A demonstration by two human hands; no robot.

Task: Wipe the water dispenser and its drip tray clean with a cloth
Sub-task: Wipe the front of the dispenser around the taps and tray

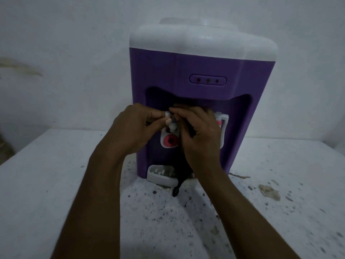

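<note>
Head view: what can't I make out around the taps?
In the head view:
- white plastic left tap: mostly covered by the left hand and right hand.
- dark cloth: only its hanging end shows below the right hand.
- pale grey plastic drip tray: right part behind the cloth.

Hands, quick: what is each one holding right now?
Left hand: pinching the tap.
Right hand: gripping a dark cloth at that tap.

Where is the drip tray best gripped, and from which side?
Probably the front wall of the drip tray, from the front and near its left end: it juts out of the base of the water dispenser toward the viewer, and the dark cloth hanging from the right hand covers its right end.
</note>
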